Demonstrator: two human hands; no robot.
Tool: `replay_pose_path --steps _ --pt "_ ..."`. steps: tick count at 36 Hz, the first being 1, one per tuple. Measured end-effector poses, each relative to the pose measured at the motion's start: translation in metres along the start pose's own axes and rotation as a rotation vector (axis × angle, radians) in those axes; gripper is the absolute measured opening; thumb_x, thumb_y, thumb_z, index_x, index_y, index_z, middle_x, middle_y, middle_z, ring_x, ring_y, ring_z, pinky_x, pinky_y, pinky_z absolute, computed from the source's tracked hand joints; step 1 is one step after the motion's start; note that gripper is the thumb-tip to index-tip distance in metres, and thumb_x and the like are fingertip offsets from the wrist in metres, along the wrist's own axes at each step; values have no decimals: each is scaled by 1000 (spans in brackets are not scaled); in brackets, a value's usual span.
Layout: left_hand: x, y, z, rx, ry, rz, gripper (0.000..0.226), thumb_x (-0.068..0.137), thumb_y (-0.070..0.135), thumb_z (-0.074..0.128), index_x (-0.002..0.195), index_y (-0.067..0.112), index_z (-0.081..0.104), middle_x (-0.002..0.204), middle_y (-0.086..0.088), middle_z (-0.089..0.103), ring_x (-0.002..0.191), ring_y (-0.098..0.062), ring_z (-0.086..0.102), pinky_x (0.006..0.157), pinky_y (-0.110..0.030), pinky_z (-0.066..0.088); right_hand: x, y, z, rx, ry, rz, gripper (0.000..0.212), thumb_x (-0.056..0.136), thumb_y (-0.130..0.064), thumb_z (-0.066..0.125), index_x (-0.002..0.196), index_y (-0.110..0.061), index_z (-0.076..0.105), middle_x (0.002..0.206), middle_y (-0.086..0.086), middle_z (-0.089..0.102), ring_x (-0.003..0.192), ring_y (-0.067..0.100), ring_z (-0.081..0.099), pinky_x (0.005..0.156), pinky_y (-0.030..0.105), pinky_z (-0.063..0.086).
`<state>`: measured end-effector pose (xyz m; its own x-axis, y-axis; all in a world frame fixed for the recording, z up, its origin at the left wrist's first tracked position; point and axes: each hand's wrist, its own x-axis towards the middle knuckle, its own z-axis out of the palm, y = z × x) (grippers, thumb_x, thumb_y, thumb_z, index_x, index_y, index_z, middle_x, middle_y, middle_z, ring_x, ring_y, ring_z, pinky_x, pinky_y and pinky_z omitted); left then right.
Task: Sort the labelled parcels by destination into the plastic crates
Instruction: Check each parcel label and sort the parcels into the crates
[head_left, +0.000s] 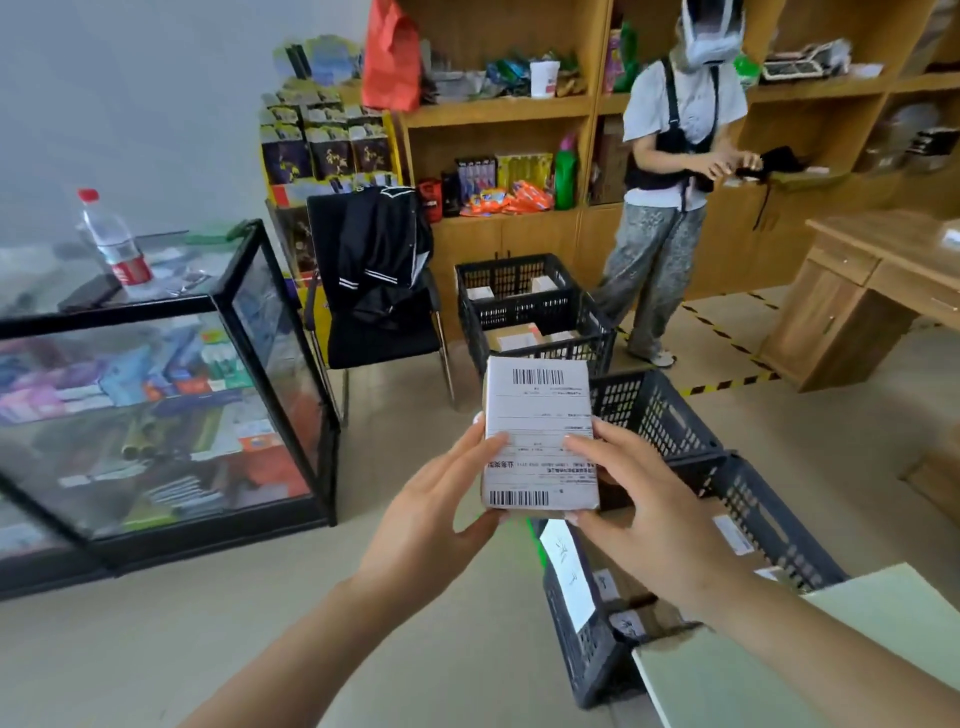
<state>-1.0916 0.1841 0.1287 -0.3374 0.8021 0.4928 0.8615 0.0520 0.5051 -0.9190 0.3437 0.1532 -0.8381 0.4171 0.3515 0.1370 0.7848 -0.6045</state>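
Observation:
I hold a small cardboard parcel (539, 431) up at chest height, its white shipping label with two barcodes facing me. My left hand (436, 499) grips its left and bottom edge, and my right hand (639, 499) grips its right side. Below it on the floor runs a row of black plastic crates. The nearest crate (582, 649) carries a handwritten white tag and holds parcels. A middle crate (654, 410) sits behind it. Two farther crates (514, 306) hold several labelled parcels.
A glass display case (156, 405) with a water bottle (117, 244) on top stands at left. A black chair (379, 291) draped with a jacket is behind it. Another person (670, 182) stands by wooden shelves. A wooden desk (872, 291) is at right.

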Motion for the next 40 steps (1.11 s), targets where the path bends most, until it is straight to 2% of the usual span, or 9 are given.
replay_pose_path --steps 9,12,15,20,24,29,32,36,40 --pt "97 -122 6 -37 -70 40 81 77 17 80 142 34 36 155 10 28 130 -5 43 101 -7 30 123 41 49 -40 2 85 68 82 -10 74 135 -36 42 135 -39 15 117 -36 14 94 -10 15" --pt "136 -165 6 -78 -96 63 81 77 16 79 141 37 34 155 12 26 132 8 35 99 -2 26 167 50 65 -49 33 120 67 82 -10 73 130 -42 39 136 -39 16 118 -35 16 92 -10 17" --pt "175 -200 9 -92 -132 106 80 77 14 79 141 35 35 154 9 28 134 3 33 98 2 23 204 57 75 -61 43 176 66 83 -11 72 128 -44 37 136 -39 18 119 -33 19 91 -10 20" --pt "242 -244 25 -130 -214 200 79 79 16 78 142 31 34 154 2 32 133 -10 40 99 -13 36 252 88 86 -103 89 312 62 82 -10 73 136 -27 50 138 -37 21 123 -28 21 96 -7 21" --pt "287 -263 53 -153 -294 265 80 79 17 79 142 32 32 153 2 31 132 -11 42 96 -20 41 274 114 83 -112 107 432 61 85 -11 71 138 -29 47 136 -39 16 121 -31 18 95 -8 19" --pt "352 -284 104 -162 -402 362 79 77 18 81 143 23 38 150 6 30 132 -12 40 97 -14 34 300 165 71 -99 138 557 62 89 -19 67 132 -47 33 131 -47 11 118 -35 14 91 -10 16" --pt "388 -291 135 -152 -494 377 75 83 22 75 146 28 34 154 7 25 137 -12 36 99 -18 34 314 197 61 -67 142 650 59 90 -22 65 137 -45 37 132 -45 15 119 -29 21 94 -7 19" --pt "432 -293 174 -158 -586 400 73 84 18 73 147 25 36 154 8 20 137 -11 35 102 -4 20 331 232 47 -67 165 759 59 91 -23 64 141 -38 38 139 -33 18 129 -10 28 108 15 27" --pt "468 -296 212 -183 -662 451 75 81 15 76 145 25 38 151 8 21 138 -12 32 104 -1 15 343 264 40 -72 177 821 58 92 -23 63 143 -32 38 144 -25 20 136 -2 27 105 11 22"
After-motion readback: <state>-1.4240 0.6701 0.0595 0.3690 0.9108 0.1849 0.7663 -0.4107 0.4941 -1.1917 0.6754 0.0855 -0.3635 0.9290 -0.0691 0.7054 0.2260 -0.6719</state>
